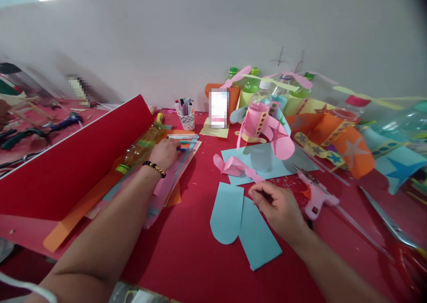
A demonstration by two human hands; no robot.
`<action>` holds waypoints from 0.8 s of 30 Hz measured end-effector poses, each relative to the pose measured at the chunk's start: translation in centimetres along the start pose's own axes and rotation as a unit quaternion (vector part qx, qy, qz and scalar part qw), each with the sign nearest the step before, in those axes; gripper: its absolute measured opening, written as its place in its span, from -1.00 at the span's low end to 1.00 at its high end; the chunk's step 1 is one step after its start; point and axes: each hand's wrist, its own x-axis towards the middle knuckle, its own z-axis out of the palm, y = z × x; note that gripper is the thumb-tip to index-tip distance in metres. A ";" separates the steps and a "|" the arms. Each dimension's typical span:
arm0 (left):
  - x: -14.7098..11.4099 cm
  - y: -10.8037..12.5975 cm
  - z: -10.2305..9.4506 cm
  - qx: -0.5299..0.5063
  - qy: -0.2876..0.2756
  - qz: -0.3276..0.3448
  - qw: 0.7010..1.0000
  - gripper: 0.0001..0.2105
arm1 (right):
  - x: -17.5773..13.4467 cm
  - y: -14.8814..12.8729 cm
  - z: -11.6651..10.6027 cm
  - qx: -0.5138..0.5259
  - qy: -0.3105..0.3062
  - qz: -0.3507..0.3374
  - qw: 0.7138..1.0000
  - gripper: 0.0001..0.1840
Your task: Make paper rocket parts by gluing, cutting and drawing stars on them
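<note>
My left hand (165, 154), with a beaded bracelet at the wrist, rests over a stack of coloured paper (167, 178). Its fingers close on a blue pen (184, 149), beside other pens (183, 137) lying on the stack. My right hand (280, 207) is curled with thumb and fingertips together; whatever they may hold is hidden. Just behind it, a twisted pink paper strip (233, 166) runs up to the knuckles. Left of the right hand lie two light-blue paper pieces, a round-ended one (227, 212) and a longer one (258, 236).
Decorated bottles (256, 121) with paper wings line the wall, behind a blue sheet (267, 161). A pink glue gun (313, 194) and large scissors (393, 227) lie right. A pen cup (187, 120), lit phone (219, 107), bottle (143, 145) and red board (83, 161) stand left.
</note>
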 end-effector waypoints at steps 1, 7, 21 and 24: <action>0.0 0.1 -0.1 -0.005 0.006 -0.005 1.000 -0.83 | 0.0 0.0 0.0 0.000 0.003 0.003 1.000 -0.77; -0.3 0.9 -1.4 -0.082 0.066 -0.017 0.994 -0.90 | 0.0 0.1 0.1 0.002 0.003 0.006 1.000 -0.77; -5.1 10.5 -6.0 -0.738 -0.120 0.075 0.660 -0.79 | -0.3 -0.5 0.2 0.150 -0.084 0.034 0.985 -0.68; -6.6 13.4 -5.8 -0.764 -0.197 0.099 0.606 -0.80 | -0.5 -0.8 0.4 0.194 -0.137 0.047 0.970 -0.60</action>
